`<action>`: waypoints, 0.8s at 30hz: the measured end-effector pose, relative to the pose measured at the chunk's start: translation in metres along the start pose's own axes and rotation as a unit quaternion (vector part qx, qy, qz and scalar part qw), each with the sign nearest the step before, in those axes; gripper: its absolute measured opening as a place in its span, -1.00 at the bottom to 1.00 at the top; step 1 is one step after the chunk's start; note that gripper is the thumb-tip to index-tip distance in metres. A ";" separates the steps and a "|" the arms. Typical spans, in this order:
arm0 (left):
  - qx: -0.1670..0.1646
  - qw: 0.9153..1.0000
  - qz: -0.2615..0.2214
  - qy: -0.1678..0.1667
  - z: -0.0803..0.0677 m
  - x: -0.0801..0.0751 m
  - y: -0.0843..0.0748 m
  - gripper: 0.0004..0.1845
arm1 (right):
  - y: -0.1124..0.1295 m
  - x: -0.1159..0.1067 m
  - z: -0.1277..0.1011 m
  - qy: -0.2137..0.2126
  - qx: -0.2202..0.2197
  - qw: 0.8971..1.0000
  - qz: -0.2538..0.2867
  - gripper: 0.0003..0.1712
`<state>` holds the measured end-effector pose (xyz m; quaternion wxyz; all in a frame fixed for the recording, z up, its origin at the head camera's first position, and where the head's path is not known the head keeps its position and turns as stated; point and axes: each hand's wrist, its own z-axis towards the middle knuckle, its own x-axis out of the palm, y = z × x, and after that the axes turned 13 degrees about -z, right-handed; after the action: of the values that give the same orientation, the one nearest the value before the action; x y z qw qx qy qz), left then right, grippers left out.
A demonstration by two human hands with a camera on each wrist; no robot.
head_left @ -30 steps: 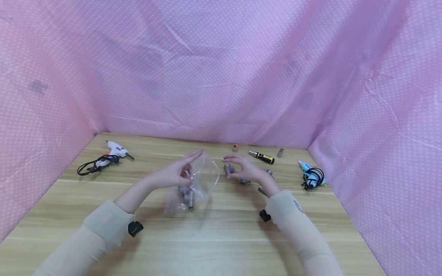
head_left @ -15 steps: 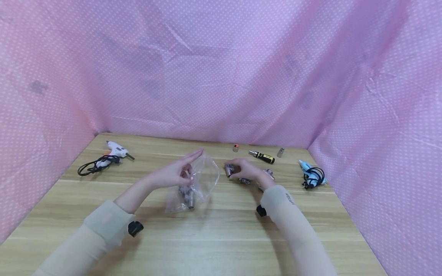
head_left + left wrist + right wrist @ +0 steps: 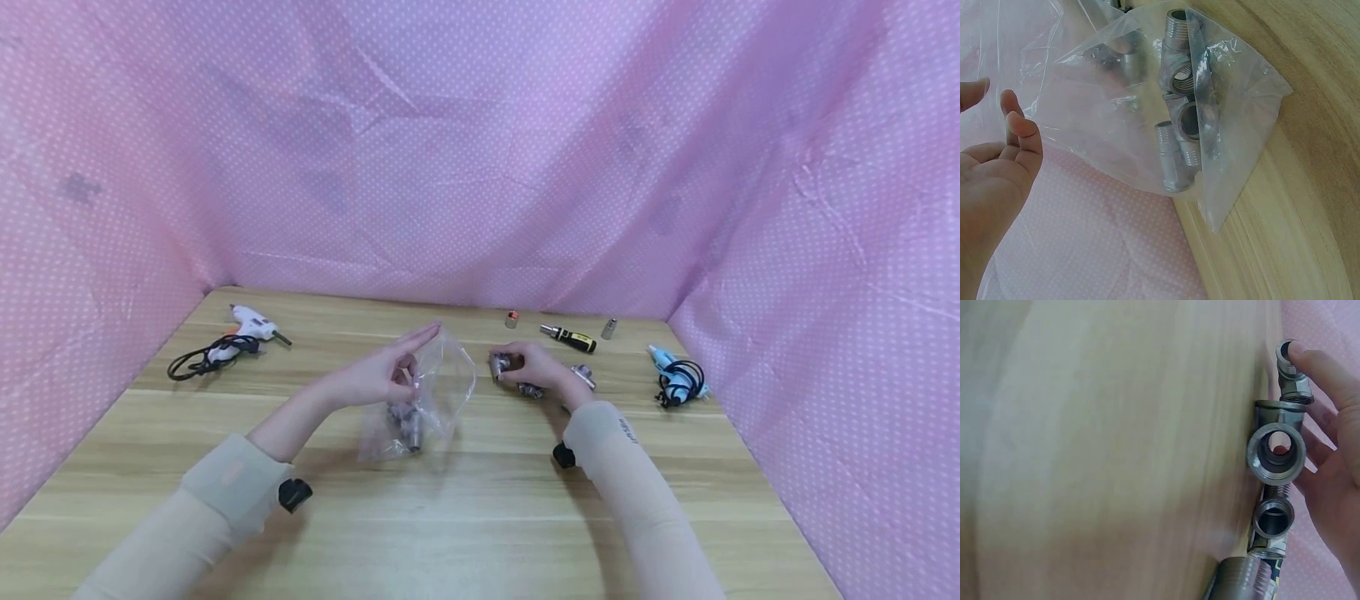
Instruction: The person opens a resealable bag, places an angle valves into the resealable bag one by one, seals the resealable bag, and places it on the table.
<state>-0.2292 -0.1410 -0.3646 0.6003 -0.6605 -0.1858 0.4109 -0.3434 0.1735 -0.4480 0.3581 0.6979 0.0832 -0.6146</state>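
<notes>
Crinkly clear bag (image 3: 1116, 100) pinched in left hand (image 3: 375, 379); right hand (image 3: 536, 371) grips threaded steel fitting (image 3: 1277, 449).

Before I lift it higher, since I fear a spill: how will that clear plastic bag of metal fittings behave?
The clear bag looks thin and wrinkled, so it will likely sag and fold. The threaded metal fittings bunch in its lower corner, so it is probably bottom-heavy. The left hand holds only its top edge; the film may slip.

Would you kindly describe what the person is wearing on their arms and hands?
Both hands are bare. The left sleeve and right sleeve are snug beige fabric reaching the wrists; the right one carries small dark lettering near the cuff. A small black device sits under the left wrist, and another under the right.
</notes>
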 end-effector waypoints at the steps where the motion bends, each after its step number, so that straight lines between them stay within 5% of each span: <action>1: 0.000 1.000 0.000 0.001 0.000 0.000 0.000 0.08 | 0.000 -0.001 0.000 -0.001 0.001 1.000 0.007 -0.33; 9: -0.001 1.000 0.002 0.005 0.000 -0.002 -0.001 0.05 | 0.008 -0.018 -0.013 0.005 0.029 0.999 0.045 -0.33; 24: -0.004 1.000 -0.008 0.004 0.002 -0.001 -0.002 0.07 | 0.049 -0.065 -0.035 -0.088 -0.038 0.994 -0.047 -0.39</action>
<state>-0.2311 -0.1397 -0.3623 0.6015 -0.6630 -0.1905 0.4029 -0.3034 0.1801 -0.3693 0.3613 0.6220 0.1072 -0.6863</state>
